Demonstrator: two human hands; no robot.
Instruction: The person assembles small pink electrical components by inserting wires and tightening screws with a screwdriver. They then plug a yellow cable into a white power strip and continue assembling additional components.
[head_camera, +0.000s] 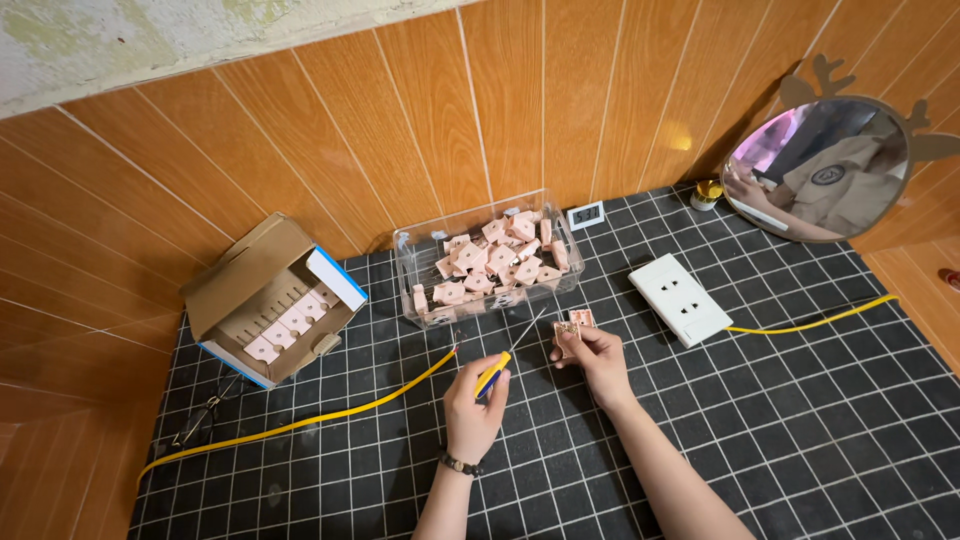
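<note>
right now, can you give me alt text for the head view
A person's left hand holds a yellow-and-blue screwdriver beside the right hand, which holds a small pink socket part, over a black grid mat. Behind sit a clear tub of pink parts, an open cardboard box and a white wall socket.

Bright, even indoor light, warm cast on the wood-panel wall. Soft short shadows under the hands and the clear plastic box. Mild glare on box walls and the round mirror. Wide-angle bowing at edges. Focus sharp throughout; slight softness in corners.
</note>
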